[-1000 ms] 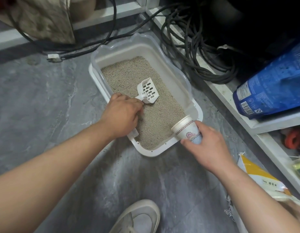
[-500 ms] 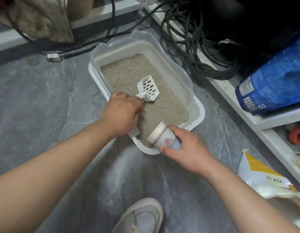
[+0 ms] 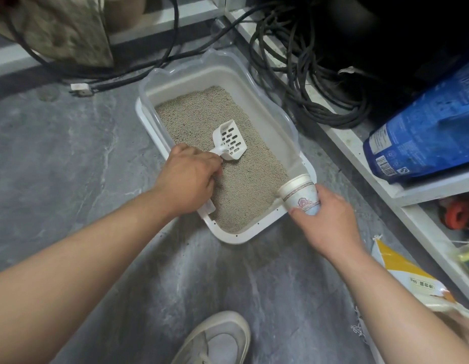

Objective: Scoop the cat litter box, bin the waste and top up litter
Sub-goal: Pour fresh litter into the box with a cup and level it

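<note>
Open grey floor (image 3: 70,158) left of the litter box (image 3: 257,232), plenty of room to come in there. Far end of the litter (image 3: 202,111) lies bare, clear run beyond the scoop (image 3: 229,140). Right side is tight: black cables (image 3: 307,82) coil just beside the box wall, the white shelf edge (image 3: 341,137) close behind. Paper cup (image 3: 299,195) blocks the near right corner. Yellow bag (image 3: 401,274) and shoe (image 3: 217,337) crowd the near floor.

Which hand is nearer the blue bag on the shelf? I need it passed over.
Right. The right hand holds the paper cup at the litter box's corner facing the blue bag; the left hand grips the scoop farther away.
</note>
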`<action>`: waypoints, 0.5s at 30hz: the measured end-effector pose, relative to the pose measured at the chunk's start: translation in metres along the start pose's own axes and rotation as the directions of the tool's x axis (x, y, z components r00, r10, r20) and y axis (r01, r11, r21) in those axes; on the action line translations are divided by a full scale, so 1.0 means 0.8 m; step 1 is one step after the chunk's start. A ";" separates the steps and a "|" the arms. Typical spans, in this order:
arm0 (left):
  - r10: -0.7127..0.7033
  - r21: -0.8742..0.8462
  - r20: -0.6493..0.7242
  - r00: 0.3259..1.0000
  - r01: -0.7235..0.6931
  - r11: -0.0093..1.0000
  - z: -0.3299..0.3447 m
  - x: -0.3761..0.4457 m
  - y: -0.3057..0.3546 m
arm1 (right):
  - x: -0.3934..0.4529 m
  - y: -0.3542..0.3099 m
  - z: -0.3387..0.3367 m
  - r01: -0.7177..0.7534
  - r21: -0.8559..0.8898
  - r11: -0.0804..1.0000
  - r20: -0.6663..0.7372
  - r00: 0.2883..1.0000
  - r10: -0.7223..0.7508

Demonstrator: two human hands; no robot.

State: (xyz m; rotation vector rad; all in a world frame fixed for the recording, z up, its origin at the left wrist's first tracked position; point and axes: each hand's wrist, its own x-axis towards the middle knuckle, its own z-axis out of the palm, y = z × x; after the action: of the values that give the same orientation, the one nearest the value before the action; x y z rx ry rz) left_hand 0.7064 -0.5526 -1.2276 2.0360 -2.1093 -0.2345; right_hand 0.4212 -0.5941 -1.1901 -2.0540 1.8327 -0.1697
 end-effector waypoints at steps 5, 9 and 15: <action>0.005 -0.003 -0.007 1.000 -0.005 1.000 -0.001 -0.001 0.001 | -0.006 0.002 -0.004 0.024 0.026 0.999 0.016 1.000 -0.024; 0.001 -0.008 -0.011 1.000 -0.002 1.000 -0.001 -0.001 0.001 | -0.008 0.002 -0.008 0.040 0.028 0.999 0.032 0.999 -0.041; -0.002 -0.015 0.001 1.000 0.002 1.000 -0.002 -0.001 0.002 | -0.005 0.006 -0.004 0.022 0.038 0.999 0.012 1.000 -0.022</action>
State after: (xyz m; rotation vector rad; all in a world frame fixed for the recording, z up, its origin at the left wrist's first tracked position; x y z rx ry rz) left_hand 0.7054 -0.5519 -1.2256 2.0304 -2.0995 -0.2515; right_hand 0.4150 -0.5909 -1.1884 -2.0452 1.7866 -0.1962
